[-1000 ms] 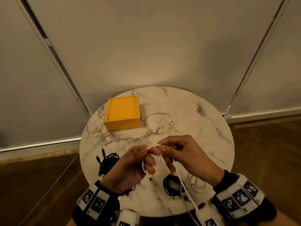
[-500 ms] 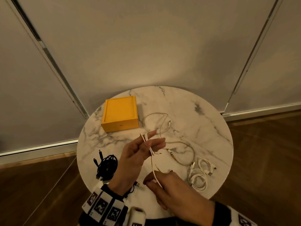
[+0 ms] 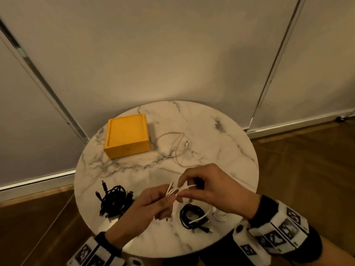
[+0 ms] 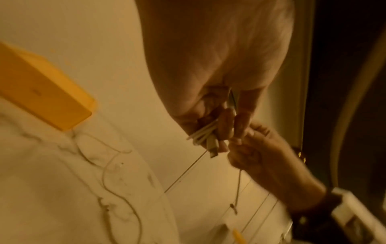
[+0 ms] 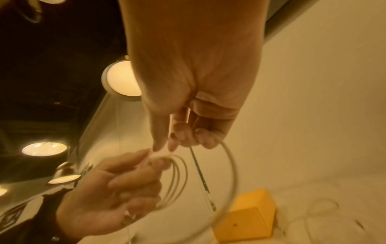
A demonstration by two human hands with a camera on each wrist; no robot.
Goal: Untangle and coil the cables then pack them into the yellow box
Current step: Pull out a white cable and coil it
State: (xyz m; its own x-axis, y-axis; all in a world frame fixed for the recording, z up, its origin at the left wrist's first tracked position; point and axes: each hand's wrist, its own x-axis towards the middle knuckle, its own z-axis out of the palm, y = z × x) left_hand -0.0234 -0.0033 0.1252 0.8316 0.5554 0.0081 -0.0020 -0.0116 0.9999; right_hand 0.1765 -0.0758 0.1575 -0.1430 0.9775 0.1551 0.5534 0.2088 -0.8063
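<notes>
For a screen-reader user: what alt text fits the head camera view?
Two hands, left hand and right hand, pinch a white cable into loops above a round marble table. A yellow box sits at the back, black cable bundles nearer.

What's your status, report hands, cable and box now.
Left hand pinches the white cable loops; right hand pinches the next strand. Yellow box closed, at the table's far side. Nothing in the way.
</notes>
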